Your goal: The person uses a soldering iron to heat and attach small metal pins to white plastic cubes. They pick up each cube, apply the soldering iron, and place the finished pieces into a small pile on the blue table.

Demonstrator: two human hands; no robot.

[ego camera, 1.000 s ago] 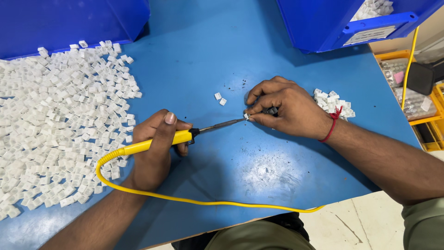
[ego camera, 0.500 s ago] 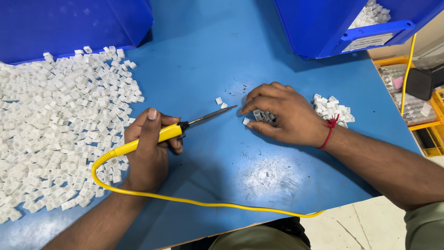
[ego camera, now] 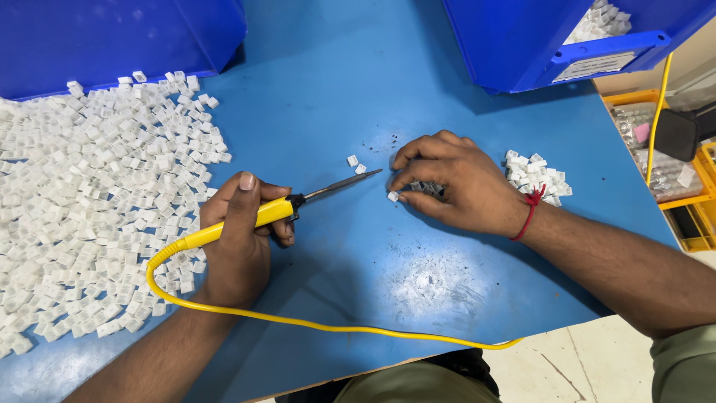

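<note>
Hands number two; left hand [ego camera: 240, 250] fisted around one yellow-handled soldering iron [ego camera: 277, 210] mid-bench; right hand [ego camera: 456, 181] curled, palm down, pinching small white plastic piece [ego camera: 392, 196]; two loose pieces [ego camera: 356, 164] nearby.

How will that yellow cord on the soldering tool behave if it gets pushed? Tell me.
The yellow cord is probably floppy: it lies in a loose curve across the blue table. It looks light, and would likely slide. Tugging could shift the soldering tool in the left hand.
</note>
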